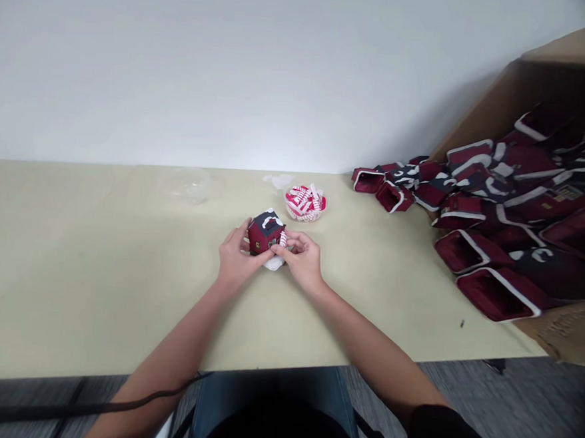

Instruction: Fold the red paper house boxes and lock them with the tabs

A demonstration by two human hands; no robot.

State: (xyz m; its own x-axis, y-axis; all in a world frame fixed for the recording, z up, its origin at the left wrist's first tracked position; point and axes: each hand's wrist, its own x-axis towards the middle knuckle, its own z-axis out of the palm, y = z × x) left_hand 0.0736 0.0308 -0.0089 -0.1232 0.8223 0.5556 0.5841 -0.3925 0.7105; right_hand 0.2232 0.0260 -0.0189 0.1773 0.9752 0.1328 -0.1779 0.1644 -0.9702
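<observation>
And here's the long pale cream surface (69, 263), running right across the view against a white wall! Out toward the back sits a clear plastic bowl (184, 185), barely showing against the tabletop, with a small white scrap (278, 180) just to its right. Next along, a round bowl (305, 203) piled with red-and-white pieces. Front and centre, a crumpled white fabric piece (274, 263) lies flat. Over at the right end, a cardboard box (575, 52) tips on its side, spilling dark red fabric pouches (394, 196) with white trim across the surface. And near the front edge, one tiny dark speck (462, 323)!
</observation>
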